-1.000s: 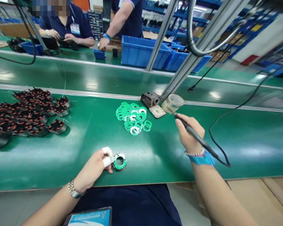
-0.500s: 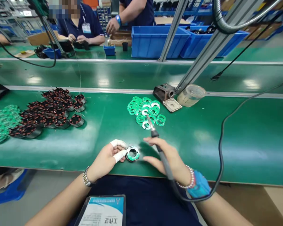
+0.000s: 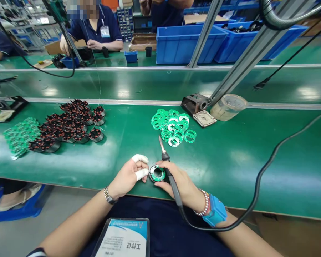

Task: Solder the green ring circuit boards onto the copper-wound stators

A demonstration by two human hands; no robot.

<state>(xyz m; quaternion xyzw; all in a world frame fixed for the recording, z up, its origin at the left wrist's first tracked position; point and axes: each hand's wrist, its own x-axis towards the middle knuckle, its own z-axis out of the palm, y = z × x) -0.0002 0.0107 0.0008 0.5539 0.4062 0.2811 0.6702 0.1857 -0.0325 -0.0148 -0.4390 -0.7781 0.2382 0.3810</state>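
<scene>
A round coil part with a green ring board on top stands near the table's front edge. My left hand, with white covers on thumb and forefinger, has its bent fingers at the part's left side. From the right, the thumb and forefinger of my right hand close round the same part. A soldering iron also lies in my right hand, its tip pointing up and away. Beyond it is a pile of green and white ring boards.
Black and orange coil parts and a stack of green boards are at left. A metal iron stand, a sponge and a tub are at the back right. The iron's cable curves rightward. People sit across.
My right hand has moved in and taken hold of the coil part's right side. The iron's tip has swung left, away from the ring boards. The whole view has shifted slightly.
</scene>
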